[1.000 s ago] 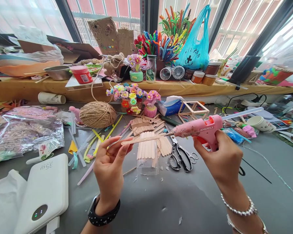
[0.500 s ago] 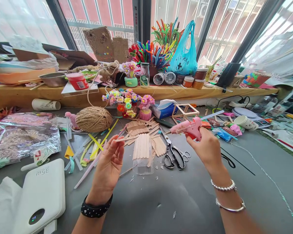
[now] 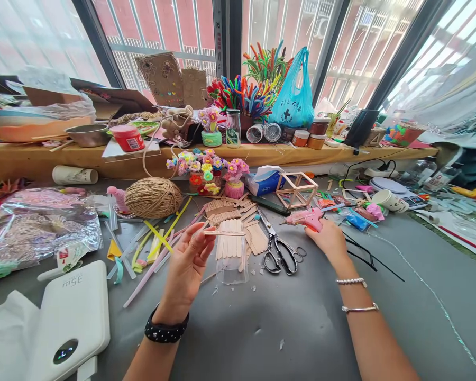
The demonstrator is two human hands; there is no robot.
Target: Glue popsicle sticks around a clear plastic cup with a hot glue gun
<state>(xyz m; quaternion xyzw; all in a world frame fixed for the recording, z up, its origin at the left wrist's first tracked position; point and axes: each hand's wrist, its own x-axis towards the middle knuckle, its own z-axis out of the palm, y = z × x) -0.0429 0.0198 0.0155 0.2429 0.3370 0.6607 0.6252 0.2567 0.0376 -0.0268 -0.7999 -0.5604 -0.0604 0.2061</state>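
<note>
Between thumb and fingers, my left hand (image 3: 190, 264) pinches one end of a wooden craft stick (image 3: 226, 233), held level above the table. My right hand (image 3: 328, 244) is closed around the handle of a pink glue gun (image 3: 304, 218), whose nozzle points left. Under the held stick, a row of craft sticks (image 3: 228, 247) lies side by side over a clear plastic piece (image 3: 232, 272). Black-handled scissors (image 3: 280, 253) rest between my hands, right of that row. More loose craft sticks (image 3: 222, 211) are piled behind it.
A ball of twine (image 3: 153, 197) and plastic flower-like crafts stand behind my left hand. An open wooden stick frame (image 3: 297, 190) is beyond the glue gun. A white power bank (image 3: 75, 317) lies at the left, a paper cup (image 3: 389, 201) at the right.
My right hand has lowered the glue gun toward the table and away from me. My left hand has shifted right, bringing the craft stick over the row of sticks.
</note>
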